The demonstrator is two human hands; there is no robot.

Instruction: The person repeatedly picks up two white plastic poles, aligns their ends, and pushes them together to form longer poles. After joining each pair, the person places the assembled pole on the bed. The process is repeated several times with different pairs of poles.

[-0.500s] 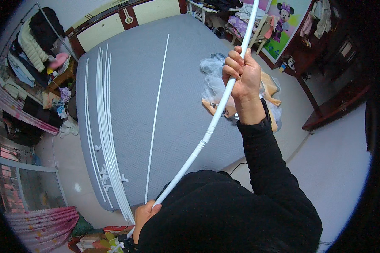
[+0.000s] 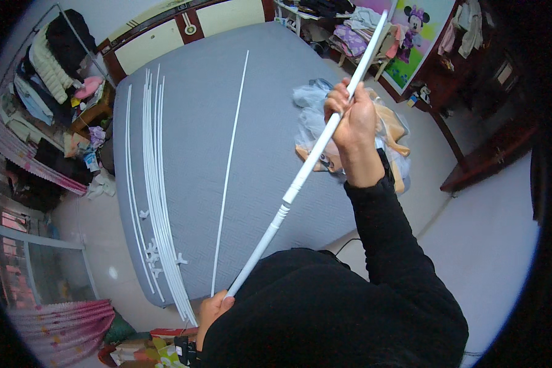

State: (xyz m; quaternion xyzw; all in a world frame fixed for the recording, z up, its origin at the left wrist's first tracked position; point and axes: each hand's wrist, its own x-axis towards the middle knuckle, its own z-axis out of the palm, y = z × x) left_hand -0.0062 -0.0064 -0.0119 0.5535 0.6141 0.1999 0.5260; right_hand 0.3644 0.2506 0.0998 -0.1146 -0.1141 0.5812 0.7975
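Observation:
A long white pole runs slantwise across the front of me, from lower left to upper right. My right hand is closed round its upper part, fingers wrapped over the tube. Lower down, beside my black clothing, my left hand grips the other part, its thumb along the tube. Between the hands is a ringed joint where two sections meet almost in line. Beyond, on the grey bed, lie a bundle of thin white rods, a single rod and several white plastic connectors.
Crumpled sheer and orange fabric lies on the bed's right side. A clothes rack stands at left, a chair with clothes at the far right. Boxes sit by the bed's near left corner.
The pole's upper end has come down into view, and its joint has shifted down and left. The two sections line up straighter. My right hand has moved slightly lower; my left hand stays nearly in place.

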